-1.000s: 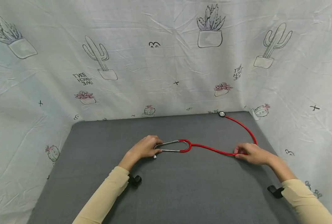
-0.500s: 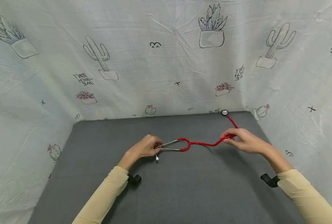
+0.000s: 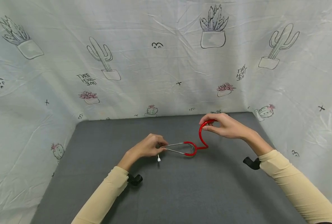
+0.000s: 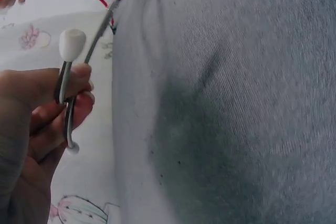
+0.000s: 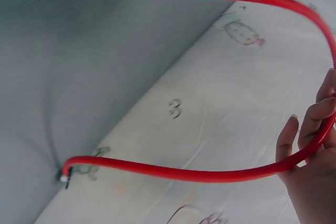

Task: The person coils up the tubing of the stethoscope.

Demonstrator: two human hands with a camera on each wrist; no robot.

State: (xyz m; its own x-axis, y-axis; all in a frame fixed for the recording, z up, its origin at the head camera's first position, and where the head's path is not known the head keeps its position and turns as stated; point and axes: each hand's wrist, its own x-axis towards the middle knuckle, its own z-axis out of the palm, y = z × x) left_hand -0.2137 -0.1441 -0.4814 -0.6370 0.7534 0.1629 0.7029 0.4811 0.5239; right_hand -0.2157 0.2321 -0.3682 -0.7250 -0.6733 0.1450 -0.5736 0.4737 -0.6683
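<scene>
A stethoscope with red tubing (image 3: 200, 134) and metal ear tubes (image 3: 175, 151) is stretched between both hands over the grey table. My left hand (image 3: 149, 145) pinches the ear tubes near their ends. One white earpiece (image 4: 72, 44) sticks up beside the thumb in the left wrist view and hangs below the hand in the head view. My right hand (image 3: 226, 126) holds the red tubing raised, bending it into a curve. In the right wrist view, the tubing runs down to its far end (image 5: 65, 177) at the table; the right hand hides that end in the head view.
The grey table (image 3: 166, 193) meets a white cloth backdrop (image 3: 143, 62) printed with cacti at the back and sides. Black wrist cameras, such as the one under the right sleeve (image 3: 252, 163), stick out below both forearms.
My right hand has lifted the tubing and carried it left and toward the back, nearer the left hand. The left hand keeps its grip, and the ear tubes have tilted slightly.
</scene>
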